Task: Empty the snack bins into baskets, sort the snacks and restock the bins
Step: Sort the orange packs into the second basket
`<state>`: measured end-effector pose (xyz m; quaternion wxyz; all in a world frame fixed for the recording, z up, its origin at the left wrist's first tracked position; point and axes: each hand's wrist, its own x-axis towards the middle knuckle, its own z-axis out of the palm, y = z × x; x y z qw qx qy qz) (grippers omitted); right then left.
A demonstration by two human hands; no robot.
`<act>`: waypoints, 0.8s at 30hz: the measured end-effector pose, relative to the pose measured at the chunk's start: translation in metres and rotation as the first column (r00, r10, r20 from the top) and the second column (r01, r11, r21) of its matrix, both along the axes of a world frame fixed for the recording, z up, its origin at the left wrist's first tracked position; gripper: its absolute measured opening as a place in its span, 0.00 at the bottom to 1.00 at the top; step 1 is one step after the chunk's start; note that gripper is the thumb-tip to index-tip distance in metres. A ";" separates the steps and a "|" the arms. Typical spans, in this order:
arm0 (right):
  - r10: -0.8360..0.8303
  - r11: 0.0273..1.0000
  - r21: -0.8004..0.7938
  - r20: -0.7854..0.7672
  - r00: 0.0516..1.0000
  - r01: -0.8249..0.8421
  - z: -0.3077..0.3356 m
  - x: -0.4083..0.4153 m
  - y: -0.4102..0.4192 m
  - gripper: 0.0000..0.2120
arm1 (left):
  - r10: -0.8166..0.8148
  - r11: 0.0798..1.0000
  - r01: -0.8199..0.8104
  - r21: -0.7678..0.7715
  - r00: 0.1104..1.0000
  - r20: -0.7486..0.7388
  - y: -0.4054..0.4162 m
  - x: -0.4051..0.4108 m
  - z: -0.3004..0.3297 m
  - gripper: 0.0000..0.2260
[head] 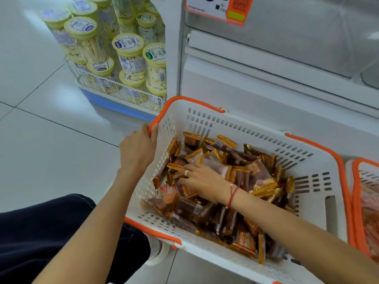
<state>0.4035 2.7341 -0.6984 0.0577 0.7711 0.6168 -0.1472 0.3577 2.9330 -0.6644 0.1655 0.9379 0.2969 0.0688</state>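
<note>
1. Dark trouser leg (37, 232) nearest the camera, person crouched; a white shoe (158, 251) shows just under the basket's near rim.
2. White plastic basket (266, 128) with orange handles sits on the tiled floor, holding a loose heap of gold-and-brown snack packets (221, 201). So this bin's emptying looks done, judging by the load.
3. Left hand (139, 148) is clamped on the basket's orange handle at the far-left corner, thumb over the rim, steadying it.
4. Right hand (202, 179) lies on top of the packets, just inward of the left hand's grip. Fingers spread and reaching into the heap; whether they have pinched a packet I cannot tell. A ring on one finger, a red cord on the wrist.
5. Step in hand, as I judge it: sorting through the heap. Packets are still mixed and unstacked, so sorting is early.
6. Second basket (356, 181), on the far side of the right arm from the grip, holds reddish packets; only its edge shows.
7. Beyond the grip: a white display unit with a clear bin (287, 33) above, contents not visible. Restocking is not yet begun, I judge.
8. Farthest, left of the unit: stacked jars with yellow-green lids (127, 58) in a wire rack.
</note>
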 end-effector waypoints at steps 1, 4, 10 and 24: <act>-0.019 0.999 -0.031 -0.084 0.996 0.016 -0.015 -0.004 0.010 0.22 | -0.001 1.000 0.001 0.000 1.000 -0.001 0.000 0.000 0.000 0.21; -0.145 0.988 -0.079 -0.157 0.977 0.134 -0.046 -0.010 0.028 0.19 | -0.001 1.000 0.001 0.019 1.000 -0.008 0.000 0.000 0.000 0.20; -0.091 0.960 -0.263 0.048 0.995 0.100 -0.066 -0.022 0.040 0.29 | 0.015 0.999 -0.014 0.033 1.000 -0.027 0.000 0.001 0.000 0.20; -0.139 0.983 -0.136 -0.118 0.983 0.122 -0.036 -0.021 -0.016 0.24 | -0.002 1.000 0.002 0.021 1.000 0.021 0.003 0.001 -0.006 0.25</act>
